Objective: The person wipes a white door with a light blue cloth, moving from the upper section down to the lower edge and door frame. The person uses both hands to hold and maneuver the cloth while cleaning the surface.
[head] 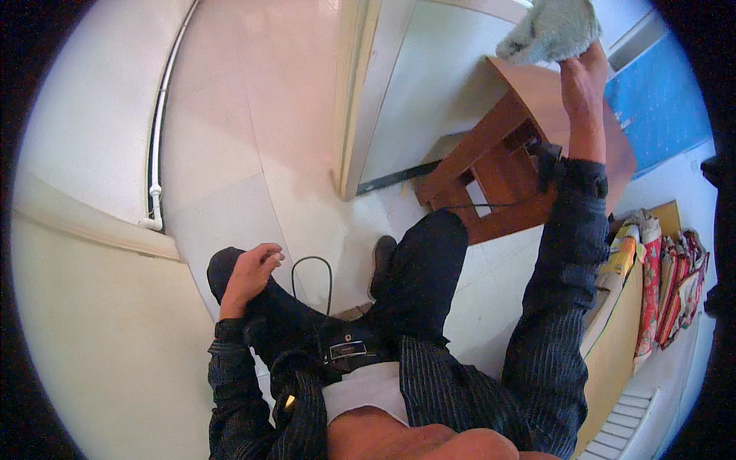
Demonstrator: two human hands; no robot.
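Raised at the upper right, my right hand (586, 72) grips a pale grey-green fuzzy cloth (552, 34), which hides most of the fingers. The cloth is near a white door frame (494, 8); whether they touch, I cannot tell. My left hand (253, 275) is over my knee in dark trousers, its fingers loosely bent with no held thing visible. Behind my right forearm stands a reddish-brown wooden desk (500, 172) with open compartments and a dark cable (489, 205) across its front.
A door frame post (359, 98) rises ahead over pale floor tiles (230, 213). White pipe (163, 109) runs along the left wall, above a cream panel (115, 310). To the right are folded patterned fabrics (670, 287), a blue panel (661, 103) and a white slatted rack (624, 422). A black loop (313, 259) arches between my legs.
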